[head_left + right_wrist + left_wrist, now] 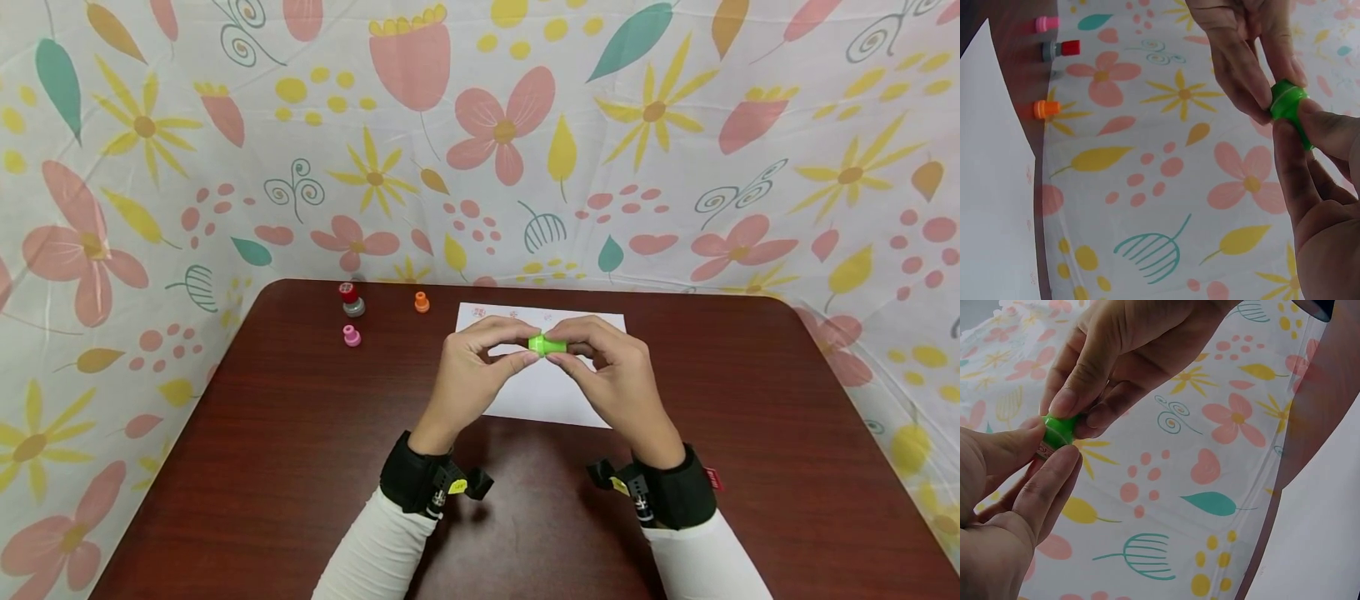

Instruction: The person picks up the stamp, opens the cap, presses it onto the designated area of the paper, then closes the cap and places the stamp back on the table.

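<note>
A small bright green stamp [547, 345] is held level between both hands, above the white paper [551, 387]. My left hand [471, 367] pinches its left end with thumb and fingertips. The narrower right end is pinched by my right hand [617, 375]. In the left wrist view a pale face with a reddish print shows on the green stamp [1057, 432], by the left fingertips. The right wrist view shows fingers of both hands meeting around the green stamp [1289, 106]. Small red printed marks [478, 312] run along the paper's far edge.
Toward the back left of the brown table [300, 433] stand an orange stamp [422, 302], a pink stamp [352, 336] and a grey stamp with a red top [351, 300]. Behind the table hangs a flowered cloth [420, 192].
</note>
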A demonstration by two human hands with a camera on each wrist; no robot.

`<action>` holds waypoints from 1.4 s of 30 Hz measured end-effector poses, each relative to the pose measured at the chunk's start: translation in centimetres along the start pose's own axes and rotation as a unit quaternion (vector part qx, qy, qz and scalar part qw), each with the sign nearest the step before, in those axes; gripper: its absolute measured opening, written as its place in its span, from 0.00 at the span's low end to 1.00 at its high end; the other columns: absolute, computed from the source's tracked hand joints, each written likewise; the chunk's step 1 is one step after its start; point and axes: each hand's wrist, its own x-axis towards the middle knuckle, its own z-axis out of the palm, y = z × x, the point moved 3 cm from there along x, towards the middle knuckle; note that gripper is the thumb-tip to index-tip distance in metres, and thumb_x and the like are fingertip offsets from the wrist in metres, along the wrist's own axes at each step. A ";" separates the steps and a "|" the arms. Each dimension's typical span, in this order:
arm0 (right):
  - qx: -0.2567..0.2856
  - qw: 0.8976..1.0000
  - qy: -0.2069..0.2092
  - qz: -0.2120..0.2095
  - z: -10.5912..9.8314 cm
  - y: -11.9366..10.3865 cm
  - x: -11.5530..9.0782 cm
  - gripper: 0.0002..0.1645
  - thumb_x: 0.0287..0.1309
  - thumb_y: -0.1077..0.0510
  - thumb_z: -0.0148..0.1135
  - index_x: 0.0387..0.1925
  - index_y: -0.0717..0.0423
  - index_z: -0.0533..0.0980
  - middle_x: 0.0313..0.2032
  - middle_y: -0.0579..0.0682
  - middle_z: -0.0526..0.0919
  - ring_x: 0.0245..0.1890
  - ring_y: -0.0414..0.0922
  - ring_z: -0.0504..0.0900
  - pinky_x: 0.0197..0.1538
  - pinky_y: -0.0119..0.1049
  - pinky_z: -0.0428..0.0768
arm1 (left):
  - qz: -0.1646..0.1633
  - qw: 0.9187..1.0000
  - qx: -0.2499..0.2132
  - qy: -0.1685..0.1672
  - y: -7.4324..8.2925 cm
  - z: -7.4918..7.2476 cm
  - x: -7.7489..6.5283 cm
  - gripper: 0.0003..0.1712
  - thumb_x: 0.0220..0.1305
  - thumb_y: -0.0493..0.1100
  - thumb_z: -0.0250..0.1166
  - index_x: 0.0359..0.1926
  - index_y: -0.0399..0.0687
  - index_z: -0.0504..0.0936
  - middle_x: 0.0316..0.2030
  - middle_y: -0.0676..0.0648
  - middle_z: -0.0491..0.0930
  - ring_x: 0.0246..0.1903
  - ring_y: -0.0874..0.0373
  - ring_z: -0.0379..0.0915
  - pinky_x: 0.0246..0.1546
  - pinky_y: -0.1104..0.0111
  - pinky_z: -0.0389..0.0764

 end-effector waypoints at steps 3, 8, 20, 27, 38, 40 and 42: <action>-0.009 1.000 0.004 0.005 -0.1 0.1 0.0 0.21 0.49 0.78 0.73 0.45 0.62 0.85 0.43 0.54 0.87 0.45 0.37 0.85 0.49 0.25 0.85 | -0.001 1.000 0.001 0.005 0.0 -0.2 0.0 0.12 0.61 0.31 0.74 0.47 0.35 0.89 0.47 0.41 0.86 0.50 0.54 0.83 0.45 0.62 0.90; -0.064 0.997 0.029 0.015 -1.3 0.3 0.0 0.20 0.49 0.75 0.75 0.45 0.60 0.86 0.42 0.52 0.87 0.42 0.34 0.85 0.44 0.19 0.81 | 0.010 0.999 0.022 0.023 0.1 -1.0 0.1 0.14 0.59 0.32 0.76 0.47 0.36 0.90 0.47 0.42 0.86 0.48 0.54 0.84 0.44 0.62 0.90; -0.252 0.968 -0.015 0.005 -4.0 4.6 0.8 0.17 0.50 0.71 0.78 0.42 0.55 0.85 0.40 0.49 0.86 0.36 0.42 0.83 0.40 0.23 0.76 | 0.004 0.998 0.024 0.053 0.2 -2.4 0.3 0.15 0.60 0.32 0.76 0.49 0.38 0.90 0.47 0.42 0.86 0.47 0.52 0.84 0.45 0.58 0.90; -0.292 0.952 -0.085 0.026 -4.8 9.1 1.8 0.12 0.54 0.68 0.77 0.40 0.57 0.85 0.37 0.50 0.83 0.34 0.45 0.84 0.37 0.40 0.84 | 0.003 0.997 0.038 0.069 0.4 -2.8 0.4 0.15 0.59 0.32 0.76 0.48 0.38 0.90 0.47 0.44 0.87 0.46 0.54 0.84 0.44 0.61 0.90; -0.316 0.919 -0.198 0.129 -5.0 13.8 3.4 0.06 0.62 0.66 0.70 0.41 0.61 0.85 0.37 0.56 0.83 0.36 0.50 0.79 0.38 0.43 0.81 | 0.004 0.996 0.047 0.071 0.3 -3.0 0.4 0.15 0.60 0.33 0.76 0.49 0.38 0.90 0.47 0.46 0.86 0.46 0.55 0.84 0.45 0.62 0.90; -0.320 0.911 -0.216 0.145 -4.9 14.6 3.6 0.06 0.62 0.66 0.70 0.41 0.62 0.85 0.37 0.57 0.83 0.36 0.50 0.78 0.39 0.43 0.81 | 0.001 0.996 0.047 0.070 0.3 -3.0 0.4 0.15 0.60 0.33 0.75 0.49 0.40 0.90 0.47 0.46 0.86 0.46 0.55 0.84 0.45 0.62 0.90; -0.325 0.903 -0.233 0.154 -4.7 15.4 3.8 0.05 0.63 0.66 0.70 0.41 0.63 0.85 0.37 0.58 0.84 0.37 0.51 0.78 0.40 0.44 0.81 | -0.001 0.996 0.049 0.069 0.3 -3.0 0.3 0.15 0.60 0.33 0.75 0.49 0.41 0.90 0.47 0.47 0.86 0.46 0.56 0.84 0.46 0.63 0.89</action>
